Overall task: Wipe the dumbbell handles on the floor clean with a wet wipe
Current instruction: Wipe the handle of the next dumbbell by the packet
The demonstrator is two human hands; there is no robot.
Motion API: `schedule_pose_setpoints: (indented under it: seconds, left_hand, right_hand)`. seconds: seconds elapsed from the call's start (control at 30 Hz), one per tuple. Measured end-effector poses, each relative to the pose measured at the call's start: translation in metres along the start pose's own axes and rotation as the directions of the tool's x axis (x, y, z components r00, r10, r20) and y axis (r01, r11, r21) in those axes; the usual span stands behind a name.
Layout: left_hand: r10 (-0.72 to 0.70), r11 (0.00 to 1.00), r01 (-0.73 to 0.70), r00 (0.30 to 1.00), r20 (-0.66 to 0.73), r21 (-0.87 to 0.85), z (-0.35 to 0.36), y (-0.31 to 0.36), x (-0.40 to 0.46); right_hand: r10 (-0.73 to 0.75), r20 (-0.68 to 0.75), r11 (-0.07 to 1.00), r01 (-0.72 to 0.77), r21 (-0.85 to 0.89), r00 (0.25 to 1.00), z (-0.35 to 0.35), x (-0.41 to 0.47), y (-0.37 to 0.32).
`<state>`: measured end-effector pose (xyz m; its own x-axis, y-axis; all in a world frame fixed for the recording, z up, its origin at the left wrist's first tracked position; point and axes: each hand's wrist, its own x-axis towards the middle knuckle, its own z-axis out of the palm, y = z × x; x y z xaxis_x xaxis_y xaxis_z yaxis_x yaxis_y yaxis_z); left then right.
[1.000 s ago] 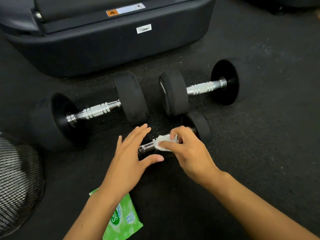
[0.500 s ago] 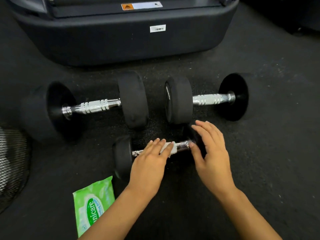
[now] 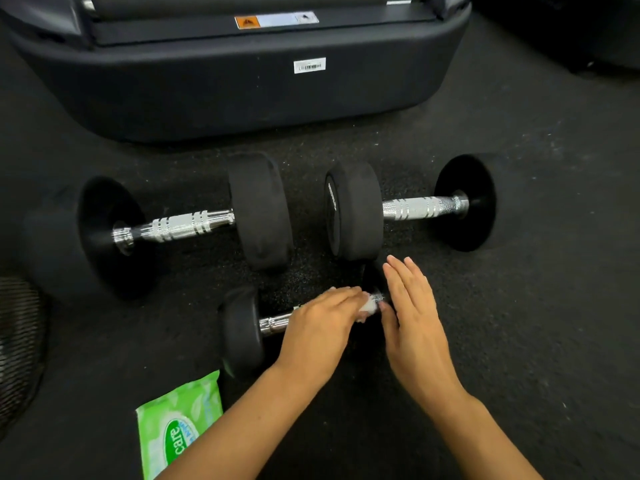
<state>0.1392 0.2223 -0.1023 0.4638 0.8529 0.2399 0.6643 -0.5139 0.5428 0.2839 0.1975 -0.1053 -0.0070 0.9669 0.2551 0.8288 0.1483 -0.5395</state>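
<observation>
Flooring [image 3: 536, 323] of dark speckled rubber was seen across the whole view, with its widest bare stretch to the right of the weights and in front of the right forearm. Machine base [image 3: 221, 88], black and round-edged, was recorded along the far side, its front lip close behind the weights. Left large dumbbell [image 3: 180, 225] and right large dumbbell [image 3: 412, 206] were noted lying end to end in one row, a narrow gap of floor left between their inner heads. Small dumbbell [image 3: 242, 329] was found nearer the person, parallel to that row, its right head just under the right large dumbbell's inner head. Fan grille [image 3: 19, 344] was cut by the left frame edge. Wipes pack [image 3: 173, 431], green, was logged at the bottom edge, just beside the small dumbbell's left head. Left hand [image 3: 320, 329] was laid over the small handle with fingers curled down, pressing the wet wipe [image 3: 370, 306] onto the bar near its right end. Right hand [image 3: 410, 320] was held flat, fingers straight, over the right head, gripping nothing.
</observation>
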Motion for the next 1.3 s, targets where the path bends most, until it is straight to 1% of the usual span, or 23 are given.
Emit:
schedule_pose_setpoints:
  seconds: [0.07,0.13,0.2,0.23,0.33,0.37,0.4,0.47,0.5,0.53,0.6,0.67,0.7,0.73,0.8,0.83,0.87,0.93,1.0,1.03,1.1,1.17,1.3]
  left_hand:
    - [-0.165,0.986,0.158,0.973,0.162,0.054,-0.005,0.001,0.023]
    - [-0.328,0.940,0.342,0.891,0.313,0.012,-0.010,-0.005,0.051]
    - [-0.393,0.898,0.438,0.845,0.363,-0.048,-0.010,-0.008,0.060]
    - [-0.389,0.900,0.434,0.849,0.358,-0.052,-0.011,-0.006,0.057]
    - [-0.231,0.973,0.226,0.948,0.221,0.047,-0.009,0.008,0.032]
    - [-0.205,0.978,0.197,0.959,0.196,0.060,-0.007,0.009,0.030]
    - [-0.232,0.973,0.225,0.948,0.216,0.055,-0.007,0.005,0.035]
    - [-0.328,0.938,0.346,0.880,0.345,0.009,-0.008,-0.008,0.054]
    - [-0.355,0.918,0.397,0.842,0.407,-0.020,-0.009,-0.014,0.064]
    - [-0.357,0.909,0.415,0.825,0.439,-0.040,-0.011,-0.016,0.069]
    - [-0.329,0.929,0.369,0.854,0.402,-0.024,-0.012,-0.012,0.064]
    - [-0.259,0.966,0.256,0.925,0.277,0.048,-0.011,0.000,0.046]
    - [-0.229,0.973,0.226,0.946,0.231,0.043,-0.009,0.003,0.040]
    - [-0.245,0.968,0.250,0.942,0.229,0.008,-0.009,0.001,0.041]
    - [-0.324,0.930,0.362,0.888,0.327,-0.061,-0.013,-0.008,0.056]
    - [-0.332,0.921,0.384,0.864,0.377,-0.070,-0.014,-0.011,0.061]
    - [-0.316,0.928,0.368,0.865,0.391,-0.064,-0.013,-0.012,0.064]
    - [-0.271,0.956,0.291,0.906,0.324,-0.014,-0.011,-0.005,0.055]
    - [-0.147,0.989,0.144,0.982,0.123,0.032,-0.003,0.003,0.029]
    - [-0.047,0.997,0.046,0.999,0.011,0.057,0.003,0.001,0.016]
    - [0.158,0.982,-0.137,0.973,-0.167,0.131,0.016,-0.012,-0.006]
    - [0.254,0.957,-0.210,0.940,-0.230,0.200,0.025,-0.022,-0.018]
    - [0.303,0.935,-0.241,0.925,-0.231,0.259,0.033,-0.012,-0.004]
  right_hand:
    - [-0.006,-0.002,1.000,0.006,0.000,1.000,0.000,0.001,-0.001]
    - [-0.006,-0.013,1.000,0.006,-0.005,1.000,0.000,0.002,-0.003]
    - [0.001,-0.016,1.000,-0.001,0.006,1.000,0.000,0.003,-0.003]
    - [0.003,-0.014,1.000,-0.003,0.016,1.000,0.000,0.003,-0.003]
    - [0.004,-0.007,0.999,-0.003,0.034,1.000,0.000,0.004,-0.001]
    - [0.005,-0.008,0.999,-0.004,0.032,1.000,0.000,0.004,-0.001]
    - [0.007,-0.009,1.000,-0.007,0.028,1.000,0.000,0.003,-0.001]
    - [0.006,-0.012,1.000,-0.006,0.015,1.000,0.000,0.003,-0.002]
    - [0.005,-0.014,1.000,-0.005,0.011,1.000,0.000,0.003,-0.002]
    - [0.006,-0.015,1.000,-0.006,0.012,1.000,0.000,0.003,-0.002]
    - [0.014,-0.011,1.000,-0.013,0.028,1.000,0.000,0.003,-0.002]
    - [0.014,-0.009,0.999,-0.014,0.041,1.000,0.000,0.003,-0.002]
    - [0.013,-0.011,0.999,-0.013,0.042,1.000,0.000,0.003,-0.002]
    - [0.015,-0.012,0.999,-0.014,0.041,1.000,0.000,0.003,-0.002]
    - [0.017,-0.017,0.999,-0.016,0.034,1.000,0.000,0.002,-0.003]
    - [0.018,-0.022,0.999,-0.017,0.034,1.000,0.000,0.002,-0.004]
    - [0.020,-0.026,0.999,-0.019,0.039,0.999,0.000,0.002,-0.004]
    - [0.022,-0.024,0.998,-0.021,0.059,0.999,0.000,0.003,-0.004]
    - [0.014,-0.023,0.998,-0.013,0.067,1.000,0.000,0.003,-0.003]
    - [0.009,-0.022,0.998,-0.007,0.063,1.000,0.000,0.002,-0.002]
    - [0.000,-0.018,0.999,0.001,0.052,1.000,0.001,0.001,-0.002]
    - [-0.005,-0.024,0.999,0.007,0.053,1.000,0.000,0.000,-0.002]
    - [0.003,-0.034,0.998,0.000,0.061,0.999,0.001,0.000,-0.003]
